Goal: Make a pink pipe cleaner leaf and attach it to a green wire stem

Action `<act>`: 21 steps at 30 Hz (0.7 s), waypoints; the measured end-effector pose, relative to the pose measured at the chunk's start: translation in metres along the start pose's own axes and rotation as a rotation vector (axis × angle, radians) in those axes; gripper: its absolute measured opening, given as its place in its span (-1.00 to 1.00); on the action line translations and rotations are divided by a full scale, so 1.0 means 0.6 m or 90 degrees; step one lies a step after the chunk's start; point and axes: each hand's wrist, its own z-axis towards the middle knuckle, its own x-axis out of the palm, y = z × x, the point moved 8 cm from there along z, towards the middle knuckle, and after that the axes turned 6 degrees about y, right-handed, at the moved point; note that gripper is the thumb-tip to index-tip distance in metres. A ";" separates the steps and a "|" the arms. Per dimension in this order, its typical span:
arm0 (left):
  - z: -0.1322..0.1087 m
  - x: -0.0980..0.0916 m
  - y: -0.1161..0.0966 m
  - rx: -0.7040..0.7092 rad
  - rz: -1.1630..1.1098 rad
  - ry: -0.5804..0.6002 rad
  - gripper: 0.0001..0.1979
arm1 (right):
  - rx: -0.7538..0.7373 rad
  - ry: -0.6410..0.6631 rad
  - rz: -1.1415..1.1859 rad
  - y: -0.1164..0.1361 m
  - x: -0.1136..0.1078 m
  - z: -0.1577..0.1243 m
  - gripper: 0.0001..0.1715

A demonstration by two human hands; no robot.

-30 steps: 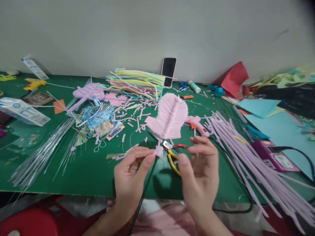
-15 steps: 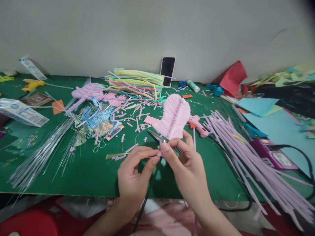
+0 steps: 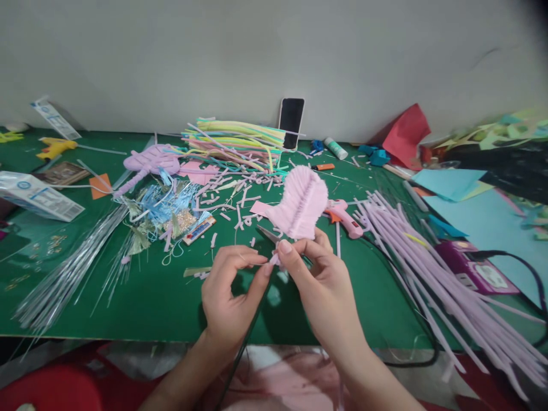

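A pink fuzzy pipe-cleaner leaf [image 3: 302,202] with a ridged twisted midrib stands upright above the table. My right hand [image 3: 323,279] pinches its base between thumb and fingers. Close beside it, my left hand [image 3: 231,288] has thumb and index finger together at the short lilac stem end [image 3: 274,260] below the leaf. A thin pale strand [image 3: 248,264] runs along the left fingertips; where it ends is unclear. Just behind the fingers lie pointed metal blades [image 3: 268,234], like scissors, their handles hidden by my right hand.
Lilac pipe cleaners [image 3: 428,274] and a pink glue gun [image 3: 349,220] lie right. Colourful pipe cleaners [image 3: 235,140] lie behind, near a phone [image 3: 291,123]. Cut bits, blue tassels [image 3: 158,197] and wire stems [image 3: 77,268] are left. A black cable [image 3: 428,328] crosses the front.
The leaf and my right hand have shifted slightly left and down. My left fingertips have drawn a little back from the stem, with more of the pale strand showing.
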 end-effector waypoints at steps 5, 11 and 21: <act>-0.005 -0.036 -0.050 0.181 0.207 -0.168 -0.53 | -0.010 -0.016 -0.041 0.002 -0.005 0.001 -0.64; 0.013 -0.011 -0.065 0.232 0.389 -0.005 -0.79 | -0.047 -0.018 -0.100 0.004 -0.006 0.005 -0.69; 0.014 -0.003 -0.067 0.287 0.415 0.047 -0.80 | -0.050 -0.008 -0.141 -0.003 -0.001 0.008 -0.66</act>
